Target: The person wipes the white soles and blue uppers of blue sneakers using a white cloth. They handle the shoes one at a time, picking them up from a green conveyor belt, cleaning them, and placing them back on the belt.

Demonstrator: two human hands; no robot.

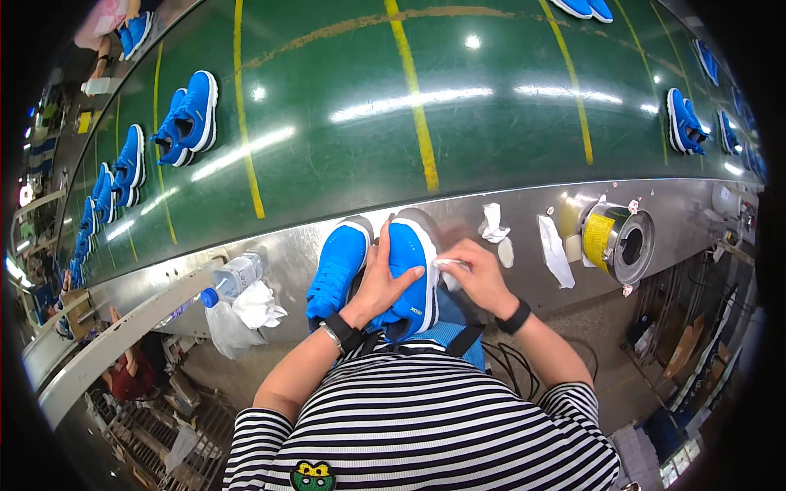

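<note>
Two blue sneakers with white soles lie side by side on the metal ledge in front of me. My left hand [382,283] grips the right-hand sneaker [409,245], thumb across its upper and fingers along its left side. The left-hand sneaker [336,263] rests beside it, partly behind my left wrist. My right hand [478,276] is closed on a small white cloth [446,263], pressed against the white sole edge on that sneaker's right side. Much of the cloth is hidden by my fingers.
Beyond the metal ledge [524,213] runs a green conveyor [327,74] with yellow stripes and several blue sneakers. A round tin [630,247] and white scraps [556,252] sit to the right. Left are a plastic bottle [237,276], crumpled white paper [258,305] and a pale rail [131,340].
</note>
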